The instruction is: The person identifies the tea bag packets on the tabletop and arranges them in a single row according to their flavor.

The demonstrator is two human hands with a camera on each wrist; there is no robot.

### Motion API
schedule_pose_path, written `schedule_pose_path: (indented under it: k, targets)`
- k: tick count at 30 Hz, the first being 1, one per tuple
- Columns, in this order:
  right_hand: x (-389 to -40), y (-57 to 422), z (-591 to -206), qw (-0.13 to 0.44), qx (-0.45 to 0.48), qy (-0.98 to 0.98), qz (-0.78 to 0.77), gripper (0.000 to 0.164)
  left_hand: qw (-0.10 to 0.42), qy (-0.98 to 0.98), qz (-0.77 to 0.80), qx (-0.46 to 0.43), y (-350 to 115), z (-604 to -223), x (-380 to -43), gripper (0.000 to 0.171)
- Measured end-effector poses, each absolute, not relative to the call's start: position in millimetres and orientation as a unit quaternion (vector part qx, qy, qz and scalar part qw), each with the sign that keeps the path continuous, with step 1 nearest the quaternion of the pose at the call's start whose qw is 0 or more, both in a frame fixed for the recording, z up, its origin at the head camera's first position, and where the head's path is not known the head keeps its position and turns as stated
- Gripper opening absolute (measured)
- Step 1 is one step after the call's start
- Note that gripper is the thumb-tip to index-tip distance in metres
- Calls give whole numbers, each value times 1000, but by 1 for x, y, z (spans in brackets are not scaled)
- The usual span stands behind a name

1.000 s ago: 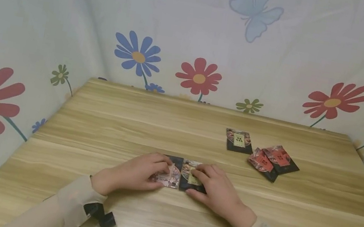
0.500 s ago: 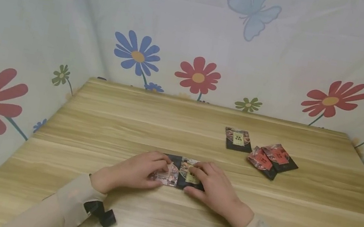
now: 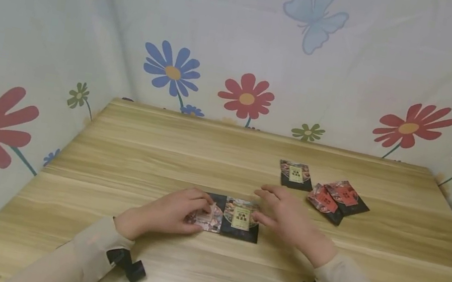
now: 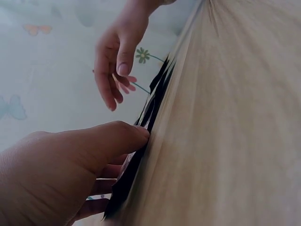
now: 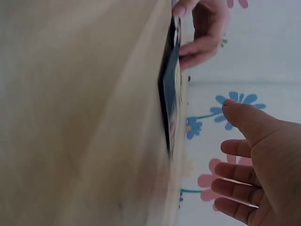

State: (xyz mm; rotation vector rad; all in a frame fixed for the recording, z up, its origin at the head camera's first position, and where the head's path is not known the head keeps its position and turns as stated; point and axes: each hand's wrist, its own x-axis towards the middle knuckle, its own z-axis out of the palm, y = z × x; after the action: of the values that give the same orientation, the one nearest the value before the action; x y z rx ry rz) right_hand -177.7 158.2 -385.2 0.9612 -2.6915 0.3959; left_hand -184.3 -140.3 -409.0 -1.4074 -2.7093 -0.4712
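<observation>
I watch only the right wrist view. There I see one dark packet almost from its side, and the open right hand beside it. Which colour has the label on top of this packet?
Observer: The head view shows that this dark packet has a pale yellow label.
Operator: Thank you. Are some other packets lying farther away from the person, where my view does not reach?
Observer: Yes, three are there, toward the right: one yellow-label packet and two red-label packets.

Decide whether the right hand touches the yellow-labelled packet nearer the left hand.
Apart: the right wrist view shows backdrop in the gap between the right hand and that packet.
</observation>
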Motion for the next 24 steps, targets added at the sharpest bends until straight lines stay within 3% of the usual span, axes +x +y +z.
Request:
schedule_pose_path:
  k: [15,24]
  targets:
    - [-229,197,-373,8,217,-970,107,56,24,-879,-125,-460,-147,-408,-178,46]
    - [-255,218,-382,-32,216,-971,98,56,20,-879,-125,-460,-149,-412,-174,46]
